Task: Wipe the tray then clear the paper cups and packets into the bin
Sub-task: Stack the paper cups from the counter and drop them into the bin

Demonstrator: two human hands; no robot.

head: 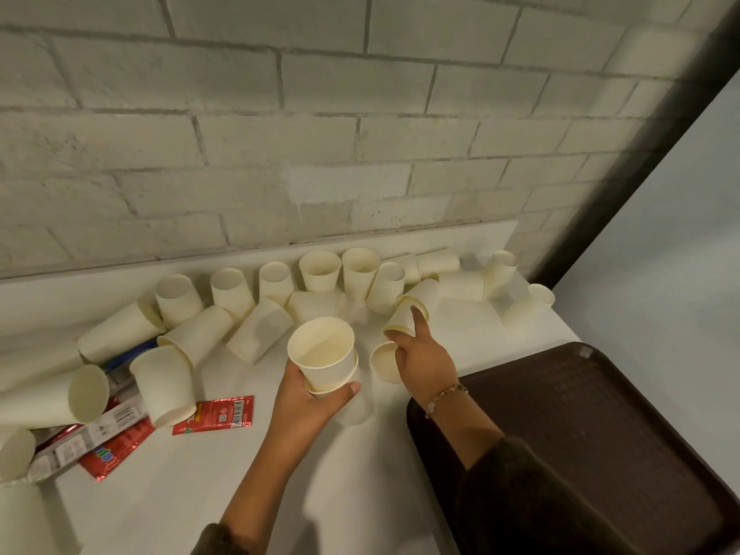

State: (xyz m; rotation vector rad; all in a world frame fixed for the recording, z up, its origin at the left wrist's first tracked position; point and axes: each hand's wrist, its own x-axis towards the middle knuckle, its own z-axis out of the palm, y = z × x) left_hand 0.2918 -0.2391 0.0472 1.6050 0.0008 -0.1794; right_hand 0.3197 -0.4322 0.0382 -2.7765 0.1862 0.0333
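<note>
White counter point(160, 494), pale painted brick wall point(280, 114), dark strip point(620, 194), perhaps a door frame

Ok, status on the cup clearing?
Left hand grips nested cup stack. Right hand on tipped cup, grip unclear. Loose cups, red packets left on counter. Bin not in view.

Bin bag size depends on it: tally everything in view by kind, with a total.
Paper cups: at least 20, some nested or overlapping
Packets: at least 3, others may be buried under cups
Brown tray: 1
Total: at least 24
</note>
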